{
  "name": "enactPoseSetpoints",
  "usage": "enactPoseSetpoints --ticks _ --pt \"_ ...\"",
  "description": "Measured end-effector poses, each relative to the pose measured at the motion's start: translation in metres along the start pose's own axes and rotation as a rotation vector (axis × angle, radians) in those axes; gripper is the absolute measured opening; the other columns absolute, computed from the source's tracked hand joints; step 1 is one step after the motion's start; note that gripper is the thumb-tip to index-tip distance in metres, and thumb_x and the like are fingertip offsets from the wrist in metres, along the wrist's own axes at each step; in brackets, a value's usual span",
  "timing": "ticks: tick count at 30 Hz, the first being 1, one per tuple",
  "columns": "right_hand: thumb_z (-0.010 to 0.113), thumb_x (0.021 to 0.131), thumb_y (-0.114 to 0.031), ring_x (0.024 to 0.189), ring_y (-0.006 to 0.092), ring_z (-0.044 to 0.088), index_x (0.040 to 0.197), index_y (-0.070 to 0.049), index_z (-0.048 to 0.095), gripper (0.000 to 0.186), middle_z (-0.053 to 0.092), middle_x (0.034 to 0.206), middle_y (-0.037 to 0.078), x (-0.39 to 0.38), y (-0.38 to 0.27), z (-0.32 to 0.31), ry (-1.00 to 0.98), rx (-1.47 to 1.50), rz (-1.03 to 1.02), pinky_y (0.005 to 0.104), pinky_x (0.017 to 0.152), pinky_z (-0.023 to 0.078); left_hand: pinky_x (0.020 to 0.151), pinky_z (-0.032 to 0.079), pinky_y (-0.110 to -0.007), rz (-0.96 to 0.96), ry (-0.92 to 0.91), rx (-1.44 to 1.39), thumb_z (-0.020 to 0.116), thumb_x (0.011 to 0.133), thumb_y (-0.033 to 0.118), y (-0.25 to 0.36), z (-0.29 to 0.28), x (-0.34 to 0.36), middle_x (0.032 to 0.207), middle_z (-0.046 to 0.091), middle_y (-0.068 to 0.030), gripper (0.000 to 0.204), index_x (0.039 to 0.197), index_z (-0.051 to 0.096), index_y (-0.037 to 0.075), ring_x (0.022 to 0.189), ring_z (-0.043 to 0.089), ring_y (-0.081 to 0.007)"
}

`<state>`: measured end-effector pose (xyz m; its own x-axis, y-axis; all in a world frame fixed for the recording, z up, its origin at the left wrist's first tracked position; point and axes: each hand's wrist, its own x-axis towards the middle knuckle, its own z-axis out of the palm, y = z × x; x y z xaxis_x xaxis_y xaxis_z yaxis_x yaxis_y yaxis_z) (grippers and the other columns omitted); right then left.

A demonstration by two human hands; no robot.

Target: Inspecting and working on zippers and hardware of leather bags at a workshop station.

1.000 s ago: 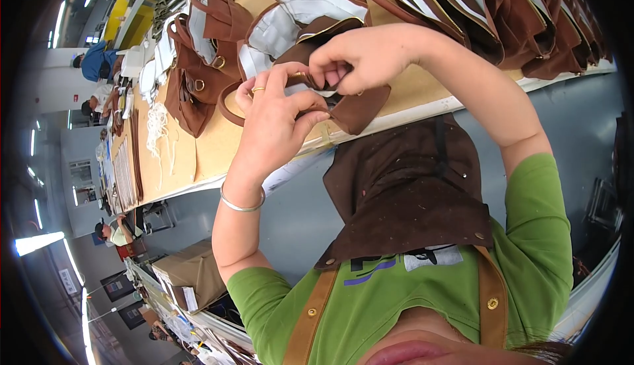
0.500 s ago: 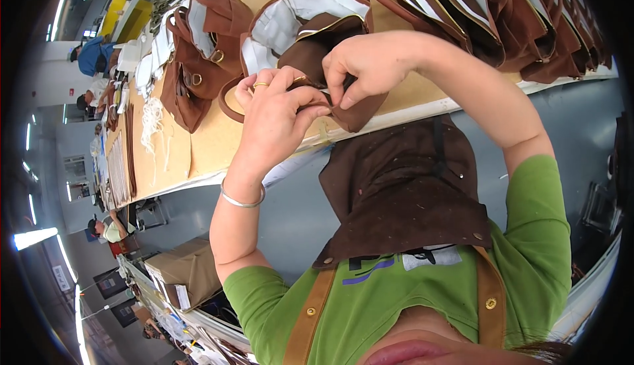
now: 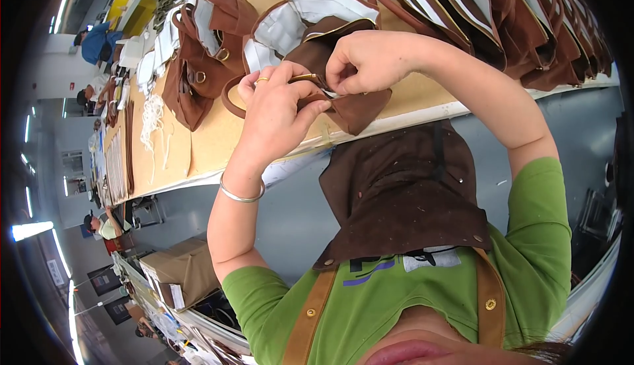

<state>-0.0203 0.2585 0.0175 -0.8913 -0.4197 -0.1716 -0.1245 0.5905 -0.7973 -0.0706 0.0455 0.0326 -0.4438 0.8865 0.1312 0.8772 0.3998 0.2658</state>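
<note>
A brown leather bag [image 3: 360, 111] with a white lining and a gold zipper [image 3: 305, 77] lies at the front edge of the work table. My left hand [image 3: 275, 107], with a ring and a bangle, grips the bag's edge between thumb and fingers beside the zipper. My right hand [image 3: 370, 61] has its fingers curled and pinched at the bag's opening, touching the strip by the zipper; exactly what the fingertips hold is hidden. A loop handle [image 3: 231, 104] of the bag sticks out to the left of my left hand.
More brown bags [image 3: 195, 107] stand left and in a long row [image 3: 492, 18] behind on the table [image 3: 173, 164], with white strings [image 3: 150, 127] at left. Co-workers [image 3: 99, 47] work far left. A wrapped stack [image 3: 181, 266] stands at lower left, a metal frame [image 3: 594, 213] at right.
My right hand has shifted slightly right and its fingertips have moved along the bag's opening. My left hand keeps its grip. The view has shifted slightly, moving the surroundings leftward.
</note>
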Motion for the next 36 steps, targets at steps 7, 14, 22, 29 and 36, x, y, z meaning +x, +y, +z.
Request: enactPoseSetpoints --ticks 7,14,22,29,36 --pt "0.063 0.080 -0.014 0.066 0.0219 0.061 0.082 -0.002 0.068 0.013 0.065 0.069 0.009 0.003 0.001 0.007 0.107 -0.072 0.066 0.0341 0.064 0.048 0.098 0.026 -0.045 0.054 0.081 0.050 0.076 0.078 0.022 0.001 0.003 -0.002 0.104 0.060 -0.0023 0.009 0.081 0.074 0.014 0.102 0.053 -0.0231" --pt "0.061 0.080 -0.013 0.066 0.0237 0.062 0.082 -0.002 0.067 0.013 0.065 0.069 0.011 -0.002 -0.003 0.005 0.102 -0.094 -0.007 0.0350 0.064 0.048 0.098 0.025 -0.045 0.035 -0.004 0.021 0.078 0.076 0.023 0.001 -0.001 -0.004 0.107 0.058 -0.0028 0.013 0.087 0.074 0.017 0.104 0.053 -0.0231" --pt "0.060 0.080 -0.009 0.070 0.0269 0.061 0.086 -0.003 0.057 0.009 0.063 0.076 0.008 -0.002 0.003 0.012 0.226 -0.005 -0.030 0.0364 0.066 0.048 0.095 0.025 -0.044 0.032 -0.092 -0.022 0.078 0.076 0.022 0.004 0.005 -0.004 0.105 0.055 -0.0023 0.023 0.099 0.072 0.023 0.103 0.052 -0.0220" --pt "0.073 0.069 -0.014 0.089 0.0276 0.059 0.088 -0.005 0.060 0.025 0.058 0.088 0.008 -0.018 0.025 0.020 0.186 -0.168 -0.329 0.0365 0.075 0.049 0.084 0.026 -0.040 0.002 -0.139 -0.044 0.077 0.077 0.020 0.003 0.011 -0.008 0.099 0.052 -0.0025 0.027 0.103 0.069 0.026 0.097 0.052 -0.0219" --pt "0.073 0.072 -0.010 0.086 0.0284 0.060 0.078 -0.005 0.061 0.014 0.059 0.085 0.008 -0.027 0.019 0.036 0.291 -0.219 -0.307 0.0402 0.073 0.049 0.084 0.028 -0.040 -0.007 -0.173 -0.016 0.078 0.075 0.023 0.009 0.009 -0.009 0.097 0.053 -0.0011 0.019 0.092 0.070 0.023 0.095 0.052 -0.0218"
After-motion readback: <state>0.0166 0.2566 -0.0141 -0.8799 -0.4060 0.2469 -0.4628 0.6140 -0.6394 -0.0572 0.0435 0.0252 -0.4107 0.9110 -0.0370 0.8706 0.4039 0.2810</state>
